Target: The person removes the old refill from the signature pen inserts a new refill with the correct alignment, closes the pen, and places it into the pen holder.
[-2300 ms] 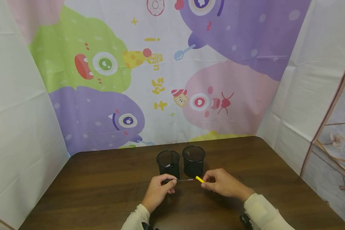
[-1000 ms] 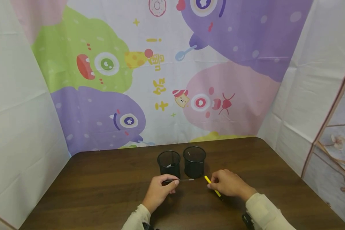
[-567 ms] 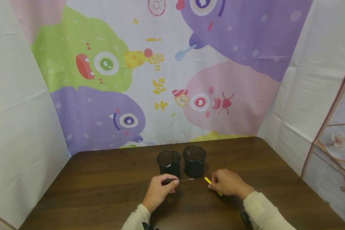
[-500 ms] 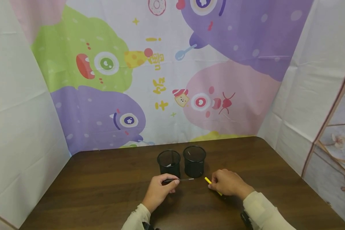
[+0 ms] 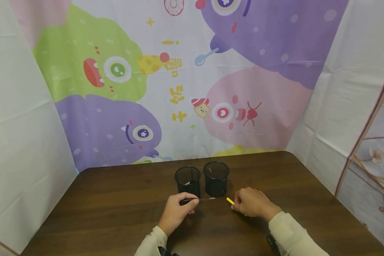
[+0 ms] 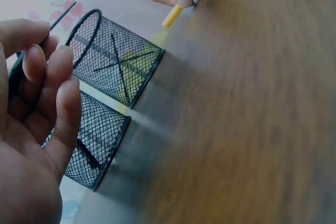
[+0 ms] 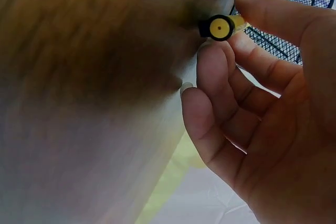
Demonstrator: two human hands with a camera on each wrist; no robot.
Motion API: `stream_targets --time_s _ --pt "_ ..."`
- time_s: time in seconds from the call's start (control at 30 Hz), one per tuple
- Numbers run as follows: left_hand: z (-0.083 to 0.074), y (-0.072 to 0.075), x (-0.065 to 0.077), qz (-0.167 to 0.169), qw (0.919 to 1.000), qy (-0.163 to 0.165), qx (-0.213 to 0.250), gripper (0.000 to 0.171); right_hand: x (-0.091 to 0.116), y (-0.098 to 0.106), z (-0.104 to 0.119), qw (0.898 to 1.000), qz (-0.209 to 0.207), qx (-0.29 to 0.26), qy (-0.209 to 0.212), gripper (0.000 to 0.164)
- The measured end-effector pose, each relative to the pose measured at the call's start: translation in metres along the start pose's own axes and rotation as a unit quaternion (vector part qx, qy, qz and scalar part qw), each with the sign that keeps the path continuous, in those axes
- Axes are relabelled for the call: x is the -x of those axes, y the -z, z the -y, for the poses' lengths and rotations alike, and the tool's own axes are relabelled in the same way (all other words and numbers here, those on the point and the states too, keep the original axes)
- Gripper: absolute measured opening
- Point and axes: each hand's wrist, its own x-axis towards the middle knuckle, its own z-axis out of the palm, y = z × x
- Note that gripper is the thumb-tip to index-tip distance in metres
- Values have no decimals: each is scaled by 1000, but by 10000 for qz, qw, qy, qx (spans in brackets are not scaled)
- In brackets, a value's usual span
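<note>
My left hand (image 5: 179, 211) pinches a slim black pen part (image 5: 187, 200), a thin refill-like rod (image 5: 207, 199) with a pale end sticking out of it to the right. In the left wrist view, the rod (image 6: 63, 15) points up past the rim of a mesh cup. My right hand (image 5: 252, 203) pinches a yellow pen barrel (image 5: 230, 201) between thumb and fingers, tilted low over the table. Its round yellow end with a black collar (image 7: 220, 27) faces the right wrist camera. A gap separates the barrel from the rod.
Two black mesh pen cups stand side by side behind the hands. The left cup (image 5: 188, 188) holds a black-and-white item; thin crossed sticks (image 6: 118, 66) show through the right cup (image 5: 216, 183). A cartoon-print cloth (image 5: 179, 138) hangs behind the brown table (image 5: 121, 199).
My right hand has drawn the yellow barrel rightward, away from the rod's tip, and more of the barrel shows beyond its fingers. The left hand has stayed almost still.
</note>
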Motion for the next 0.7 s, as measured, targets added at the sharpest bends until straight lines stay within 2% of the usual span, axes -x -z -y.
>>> stream_targets --time_s 0.43,0.7 --pt "-2 0 1 -5 10000 -58 44 19 -3 -1 1 9995 40 227 -211 27" --pt "-1 0 0 3 9999 -96 -43 20 -4 0 3 9992 -109 312 -243 23"
